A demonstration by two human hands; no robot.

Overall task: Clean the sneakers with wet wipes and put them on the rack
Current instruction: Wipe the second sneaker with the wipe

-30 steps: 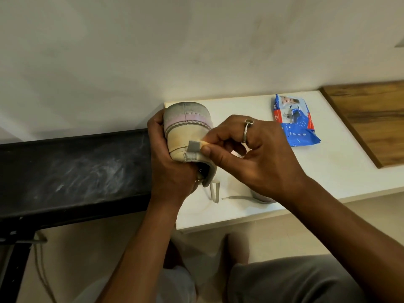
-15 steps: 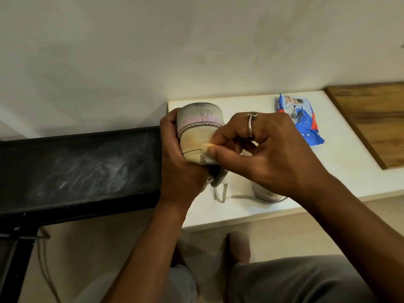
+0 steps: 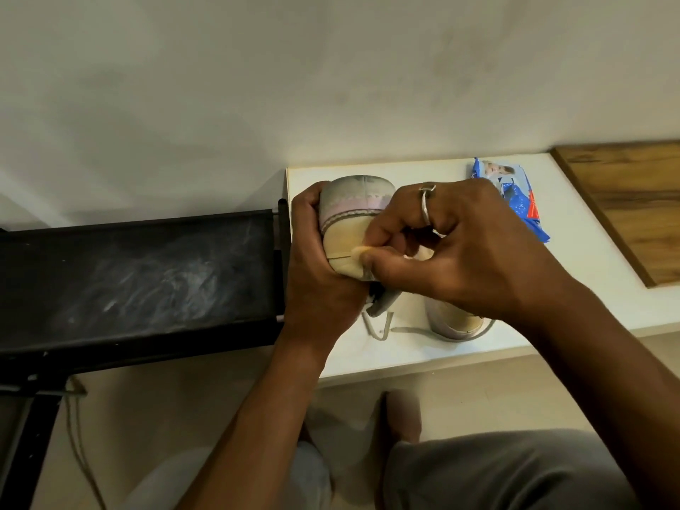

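White table shoved up against a plain off-white wall, with a wood-grain panel at its right end. Beige floor underneath, thin cord dangling at lower left, grey trouser leg along the bottom edge.

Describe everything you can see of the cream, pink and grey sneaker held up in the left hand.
The cream, pink and grey sneaker is held off the white table, one rounded end facing the camera: grey panel on top, pink band with pale stitching, cream below. It looks smudged. A grey lace hangs down toward the table. The left hand grips its side; the right hand presses a small pale wet wipe against the cream part.
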